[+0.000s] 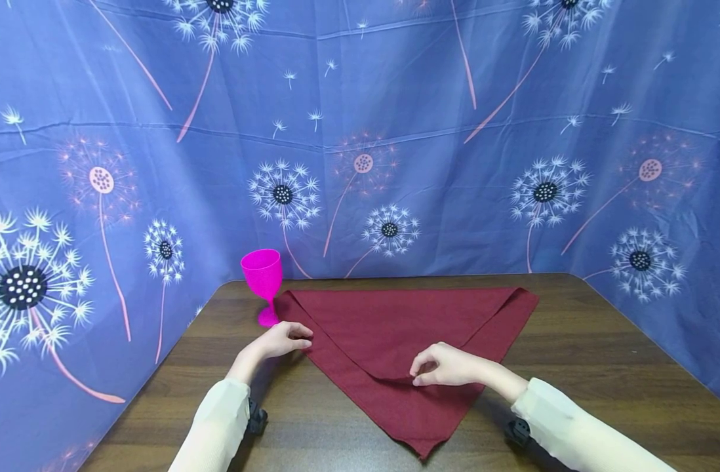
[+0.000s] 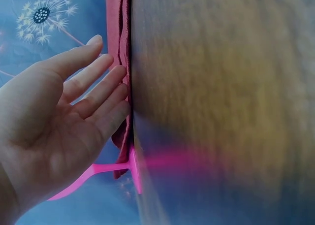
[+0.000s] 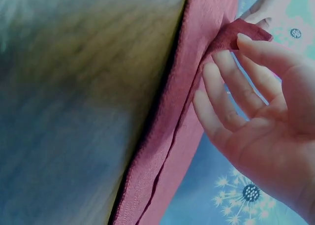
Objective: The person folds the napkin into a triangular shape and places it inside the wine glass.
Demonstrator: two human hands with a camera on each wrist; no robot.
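Observation:
A dark red cloth [image 1: 389, 328] lies folded into a triangle, its point towards me and its long fold along the back. My right hand [image 1: 448, 365] pinches the tip of the upper layer between thumb and fingers, slightly lifted off the layer below. In the right wrist view that tip [image 3: 229, 37] shows beside the thumb. At the cloth's left edge is my left hand [image 1: 284, 339], fingers loosely extended and gripping nothing; whether the fingertips touch the cloth I cannot tell. A bright pink goblet [image 1: 263, 275] stands upright just behind the left hand.
The brown wooden table [image 1: 584, 367] carries the cloth and goblet. Behind it and along both sides hangs a blue curtain [image 1: 442, 196] printed with dandelions. The goblet's foot is close to the cloth's back left corner.

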